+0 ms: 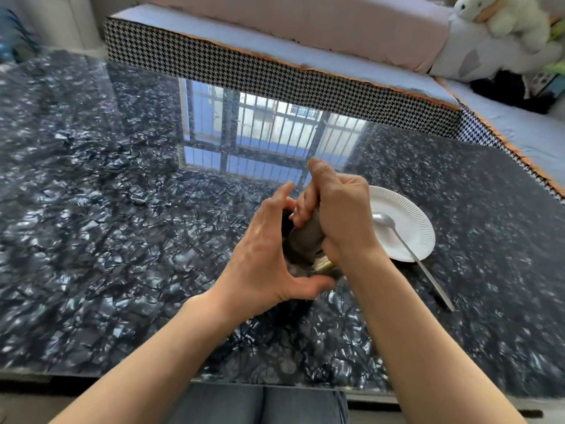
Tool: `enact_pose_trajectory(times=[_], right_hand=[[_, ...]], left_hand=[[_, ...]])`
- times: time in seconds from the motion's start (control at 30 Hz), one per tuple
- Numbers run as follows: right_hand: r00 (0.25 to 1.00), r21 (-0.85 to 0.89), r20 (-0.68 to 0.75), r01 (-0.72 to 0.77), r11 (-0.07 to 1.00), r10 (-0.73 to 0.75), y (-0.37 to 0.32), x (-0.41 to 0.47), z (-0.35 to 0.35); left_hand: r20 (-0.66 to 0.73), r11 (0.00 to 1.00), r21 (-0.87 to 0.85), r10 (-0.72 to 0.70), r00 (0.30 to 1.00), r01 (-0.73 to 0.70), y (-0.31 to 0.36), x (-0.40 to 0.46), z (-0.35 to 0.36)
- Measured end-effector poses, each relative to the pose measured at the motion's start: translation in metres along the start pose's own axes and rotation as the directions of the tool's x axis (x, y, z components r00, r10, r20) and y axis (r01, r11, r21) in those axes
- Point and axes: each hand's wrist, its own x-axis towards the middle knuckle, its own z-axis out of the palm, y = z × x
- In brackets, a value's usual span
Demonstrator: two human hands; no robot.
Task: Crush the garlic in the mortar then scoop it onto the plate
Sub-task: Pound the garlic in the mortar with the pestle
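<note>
A dark stone mortar (295, 266) stands on the table in front of me, mostly hidden by my hands. My left hand (263, 258) curves around its near and left side, thumb and fingers wrapped on the rim. My right hand (336, 209) is closed around a grey stone pestle (307, 237), whose thick end points down into the bowl. A pale piece of garlic (323, 264) shows at the mortar's right edge under my right wrist. Right of the mortar lies a white paper plate (412, 240) with a metal spoon (406, 243) resting across it, the handle sticking out toward me.
The table (122, 224) is glossy dark marble that mirrors a barred window. A sofa (275, 71) with houndstooth trim runs along the far and right sides, with stuffed toys (501, 16) at its top right corner. My knees show below the table's near edge.
</note>
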Motion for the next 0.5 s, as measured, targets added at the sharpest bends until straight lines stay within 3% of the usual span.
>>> enact_pose_trajectory(times=[0.1, 0.23, 0.33, 0.43, 0.5], right_hand=[[0.997, 0.094, -0.032, 0.068, 0.993, -0.065, -0.011, 0.005, -0.005], [0.998, -0.036, -0.027, 0.05, 0.998, -0.051, 0.005, -0.001, 0.005], [0.999, -0.008, -0.039, 0.027, 1.0, -0.027, -0.003, 0.001, 0.0], [0.994, 0.055, -0.05, 0.098, 0.994, -0.096, -0.009, 0.006, -0.003], [0.993, -0.017, -0.033, 0.112, 0.994, -0.112, 0.001, 0.001, 0.004]], left_hand=[[-0.004, 1.0, -0.013, -0.01, 1.0, 0.01, 0.001, 0.0, 0.0], [-0.002, 1.0, -0.015, -0.009, 1.0, 0.009, 0.0, 0.001, 0.0], [-0.002, 1.0, -0.018, -0.007, 1.0, 0.007, 0.001, 0.0, 0.0], [0.004, 1.0, -0.026, -0.017, 1.0, 0.017, 0.001, -0.001, -0.001], [0.001, 0.999, -0.032, -0.029, 1.0, 0.029, 0.001, 0.0, -0.001]])
